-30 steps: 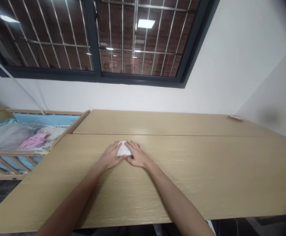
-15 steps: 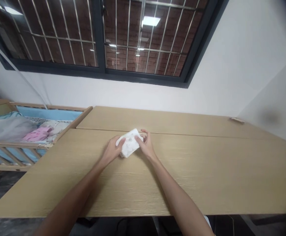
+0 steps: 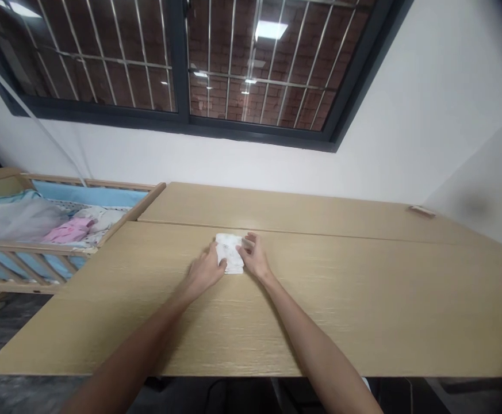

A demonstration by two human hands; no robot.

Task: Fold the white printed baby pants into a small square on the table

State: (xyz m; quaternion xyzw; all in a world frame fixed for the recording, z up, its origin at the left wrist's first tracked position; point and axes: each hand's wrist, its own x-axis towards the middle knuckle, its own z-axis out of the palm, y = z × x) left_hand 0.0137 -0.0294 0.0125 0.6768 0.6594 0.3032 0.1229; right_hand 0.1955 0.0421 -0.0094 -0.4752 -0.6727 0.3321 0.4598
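Observation:
A small folded white cloth [image 3: 230, 253] with faint printed marks lies squared up on the wooden tabletop [image 3: 341, 299]. Its layers show along the near edge. My left hand [image 3: 206, 269] grips its left side, with the thumb over the near left corner and the fingers along the left edge. At the right edge, my right hand [image 3: 254, 257] pinches the cloth, its thumb against the side and its other fingers curled and raised. What the right fingertips touch behind the edge is partly hidden.
A wooden crib [image 3: 123, 221] with blue lining stands left of the table, holding pink cloth [image 3: 70, 230] and white bedding. Behind the table is a white wall with a barred window [image 3: 255, 69]. A small flat object [image 3: 422, 211] lies at the back right.
The white cloth was tilted and held slightly raised between both hands. It has turned straight and come down onto the table. My left hand has shifted from its upper face to its left side.

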